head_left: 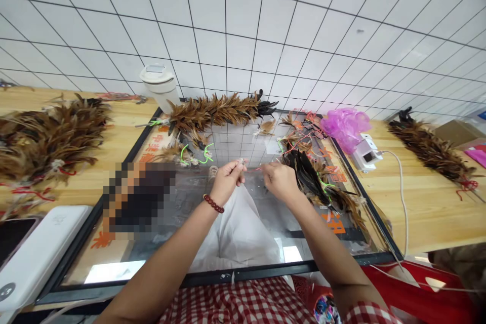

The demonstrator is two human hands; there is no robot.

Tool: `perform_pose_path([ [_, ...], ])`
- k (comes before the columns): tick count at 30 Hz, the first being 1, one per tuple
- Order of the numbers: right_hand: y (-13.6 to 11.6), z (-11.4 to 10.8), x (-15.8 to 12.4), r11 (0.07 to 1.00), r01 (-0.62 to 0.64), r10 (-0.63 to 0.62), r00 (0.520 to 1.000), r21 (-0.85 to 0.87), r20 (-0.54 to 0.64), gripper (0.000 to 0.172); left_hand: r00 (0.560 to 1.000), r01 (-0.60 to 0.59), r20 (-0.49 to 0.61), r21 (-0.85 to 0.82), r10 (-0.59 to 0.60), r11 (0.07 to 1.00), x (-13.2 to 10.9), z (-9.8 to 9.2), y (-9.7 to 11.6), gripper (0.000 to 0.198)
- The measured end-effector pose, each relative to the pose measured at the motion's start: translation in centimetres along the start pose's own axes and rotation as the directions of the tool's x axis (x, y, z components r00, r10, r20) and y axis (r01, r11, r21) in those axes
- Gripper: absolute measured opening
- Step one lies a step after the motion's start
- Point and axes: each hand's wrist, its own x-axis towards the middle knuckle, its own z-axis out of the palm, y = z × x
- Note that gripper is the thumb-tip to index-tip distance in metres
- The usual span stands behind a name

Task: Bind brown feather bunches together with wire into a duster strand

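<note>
Both my hands are over a framed mirror (197, 233). With thumb and fingers pinched, my left hand (228, 182) holds a small pale thing too small to make out. My right hand (280, 180), a short gap to its right, is closed; a thin reddish end like string (258, 168) shows at its fingertips. Behind them lies a long brown feather bundle (216, 114) with dark tips. Loose dark feathers (306, 174) with green ties are beside my right hand. Smaller feathers with green string (186, 154) lie left of my left hand.
A white lidded container (161, 88) stands at the back left. More feather bundles lie on the wooden table at left (56, 136) and right (429, 147). A pink plastic bag (345, 126), a white socket block (366, 153) with a cable, and a white power bank (45, 258) surround the mirror.
</note>
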Motion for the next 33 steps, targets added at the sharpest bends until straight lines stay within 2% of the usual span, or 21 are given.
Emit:
perform_pose_path([
  [3,-0.8,0.2,-0.3,0.995,0.097,-0.098,0.995,-0.029,-0.035,0.025,0.992,0.077,0.091,0.060,-0.083,0.995,-0.4,0.4,0.1,0.032],
  [6,-0.8,0.6,-0.5,0.990,0.136,-0.131,0.984,0.037,-0.122,0.023,0.980,0.123,0.144,0.105,-0.138,0.987,-0.3,0.2,-0.2,0.032],
  [8,-0.3,0.8,-0.6,0.984,0.157,-0.141,0.977,0.085,-0.162,0.022,0.982,0.096,0.145,0.149,-0.118,0.984,-0.1,0.0,-0.6,0.031],
  [11,0.6,0.6,-0.7,0.966,0.233,-0.207,0.955,0.107,-0.211,0.021,0.992,0.020,0.110,0.305,-0.056,0.952,0.0,-0.3,-1.1,0.030],
  [14,1.3,0.2,-0.7,0.928,0.368,-0.342,0.902,0.054,-0.262,0.022,0.993,-0.047,0.118,0.474,-0.011,0.879,-0.1,-0.3,-0.9,0.028],
  [18,1.5,0.2,-0.7,0.859,0.509,-0.470,0.823,0.050,-0.319,0.024,0.971,-0.097,0.233,0.576,-0.049,0.812,-0.5,-0.1,0.0,0.029],
  [20,1.5,0.4,-0.7,0.833,0.538,-0.473,0.814,0.129,-0.338,0.024,0.934,-0.101,0.337,0.560,-0.114,0.822,-0.7,0.0,0.5,0.029],
  [23,1.4,0.8,-0.6,0.782,0.537,-0.429,0.832,0.317,-0.352,0.023,0.820,-0.043,0.522,0.464,-0.234,0.885,-1.0,0.0,0.9,0.030],
  [26,1.4,0.9,-0.5,0.696,0.466,-0.339,0.884,0.547,-0.323,0.018,0.708,0.130,0.632,0.325,-0.317,0.937,-1.2,-0.2,0.7,0.034],
  [28,1.3,1.1,-0.4,0.662,0.393,-0.277,0.920,0.638,-0.278,0.017,0.669,0.247,0.666,0.220,-0.331,0.944,-1.2,-0.2,0.4,0.037],
  [29,1.3,1.2,-0.4,0.666,0.362,-0.255,0.932,0.652,-0.256,0.017,0.668,0.291,0.670,0.165,-0.324,0.942,-1.2,-0.2,0.2,0.039],
  [30,1.3,1.4,-0.4,0.684,0.341,-0.242,0.940,0.645,-0.241,0.018,0.690,0.320,0.654,0.110,-0.311,0.941,-1.2,-0.2,0.1,0.039],
  [31,1.2,1.5,-0.4,0.712,0.331,-0.240,0.944,0.619,-0.228,0.018,0.739,0.325,0.608,0.055,-0.290,0.944,-1.1,-0.1,-0.1,0.040],
  [33,0.9,1.9,-0.5,0.786,0.330,-0.259,0.944,0.523,-0.207,0.018,0.884,0.241,0.412,-0.001,-0.219,0.970,-0.8,0.0,-0.4,0.038],
])
